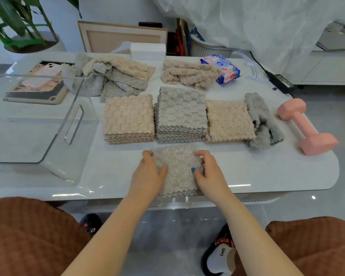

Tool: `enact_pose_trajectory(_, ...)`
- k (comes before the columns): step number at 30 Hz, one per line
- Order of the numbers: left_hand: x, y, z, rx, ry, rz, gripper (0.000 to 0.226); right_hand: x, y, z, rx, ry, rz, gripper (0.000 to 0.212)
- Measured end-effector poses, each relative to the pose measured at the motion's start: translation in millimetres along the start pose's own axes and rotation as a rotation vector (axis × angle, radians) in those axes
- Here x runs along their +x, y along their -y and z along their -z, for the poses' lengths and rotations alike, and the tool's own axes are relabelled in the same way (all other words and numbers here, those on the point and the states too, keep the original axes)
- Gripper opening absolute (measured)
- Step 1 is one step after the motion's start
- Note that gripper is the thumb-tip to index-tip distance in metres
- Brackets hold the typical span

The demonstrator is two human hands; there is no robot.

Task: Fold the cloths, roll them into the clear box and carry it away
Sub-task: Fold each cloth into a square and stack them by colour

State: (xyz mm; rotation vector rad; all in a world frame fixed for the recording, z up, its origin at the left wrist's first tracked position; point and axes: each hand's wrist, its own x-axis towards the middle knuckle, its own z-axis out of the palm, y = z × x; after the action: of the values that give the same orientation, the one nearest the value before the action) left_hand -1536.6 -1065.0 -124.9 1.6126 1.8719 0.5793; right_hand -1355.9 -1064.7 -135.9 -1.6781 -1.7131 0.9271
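clear box far left on table, nothing seen inside. left hand grasps cloth by left edge, thumb on top. cloth lies at near table edge, just before folded stacks. right hand grasps right edge likewise. my view: match scalloped edges, keep pull even both sides, press crease flat before rolling.

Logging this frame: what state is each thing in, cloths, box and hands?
clear box: empty, upright
front cloth: folded in layers, held by both hands
left hand: grips front cloth's left side
right hand: grips its right side
left beige stack: folded, neat
grey stack: folded, neat
right beige stack: folded, neat
back-left heap: unfolded
back-middle heap: unfolded
loose grey cloth: crumpled
dumbbell: lying on its side
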Motion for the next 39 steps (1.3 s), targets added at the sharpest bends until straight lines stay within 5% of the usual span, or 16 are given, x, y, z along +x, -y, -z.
enact_pose_trajectory(5,19,-18,-20,-0.174,-0.117,-0.247,0.057,12,-1,4,-0.063,-0.144,0.094,0.052)
enact_pose_trajectory(12,32,-13,-45,0.455,-0.147,-0.202,0.068,34,-1,-3,-0.556,-0.034,0.033,0.069)
enact_pose_trajectory(16,41,-8,-47,0.510,-0.203,-0.227,0.066,44,3,-7,-0.654,-0.030,0.018,0.071)
enact_pose_trajectory(24,67,-14,-39,0.521,-0.087,-0.185,0.066,66,2,-6,-0.684,-0.023,0.012,0.068)
enact_pose_trajectory(27,57,-8,-29,0.368,-0.089,-0.255,0.056,54,-9,-3,-0.523,-0.127,0.112,0.055)
enact_pose_trajectory(30,34,7,-11,0.212,-0.274,-0.292,0.027,31,-24,3,-0.361,-0.360,0.081,0.031)
enact_pose_trajectory(33,31,36,0,0.415,-0.462,-0.139,0.014,29,-37,10,-0.492,-0.479,-0.085,0.027)
enact_pose_trajectory(39,71,53,11,0.487,-0.222,-0.034,0.036,62,-41,10,-0.725,-0.425,-0.134,0.031)
